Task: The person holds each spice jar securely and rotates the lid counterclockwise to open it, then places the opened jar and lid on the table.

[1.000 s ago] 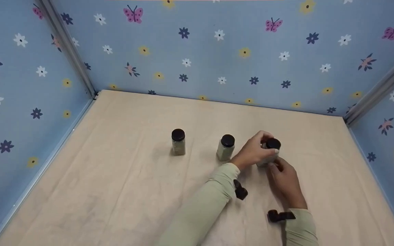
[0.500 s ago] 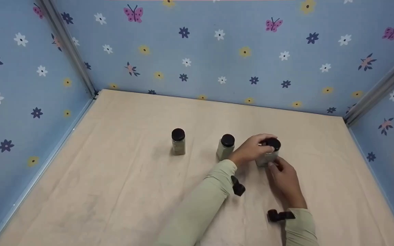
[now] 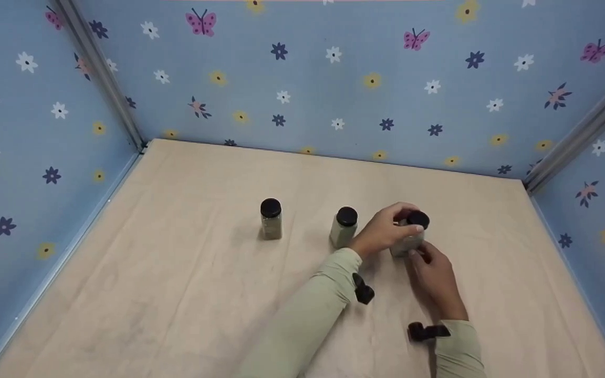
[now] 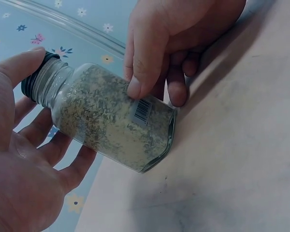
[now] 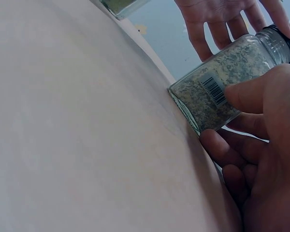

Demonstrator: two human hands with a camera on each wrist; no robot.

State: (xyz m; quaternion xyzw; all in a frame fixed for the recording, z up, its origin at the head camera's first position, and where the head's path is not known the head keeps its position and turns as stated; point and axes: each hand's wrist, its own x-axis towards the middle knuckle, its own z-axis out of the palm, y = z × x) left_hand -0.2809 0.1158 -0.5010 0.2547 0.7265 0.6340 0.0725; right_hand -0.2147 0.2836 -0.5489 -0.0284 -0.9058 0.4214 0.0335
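A clear glass spice jar (image 3: 409, 244) with a black screw lid (image 3: 418, 219) stands at the right of the group, filled with greenish dried flakes. My left hand (image 3: 384, 230) holds it near the top, thumb against the lid and fingers behind the glass, as the left wrist view shows. Low on the jar, my right hand (image 3: 437, 278) pinches the glass. Its thumb lies by a barcode label (image 4: 141, 111). The jar's base appears to rest on the cloth. Two similar black-lidded jars stand upright to the left, the nearer jar (image 3: 343, 231) beside my left wrist and the farther jar (image 3: 271, 223).
A pale cloth (image 3: 202, 273) with light creases covers the table. Blue flowered panels (image 3: 308, 79) rise at the back and both sides, with grey metal posts (image 3: 97, 73) at the corners. Black camera mounts (image 3: 364, 290) stick out from both wrists.
My left fingers and thumb have shifted around the lid, spreading half a second ago and bending in again now. The right hand keeps its hold low on the jar. The other jars stay put.
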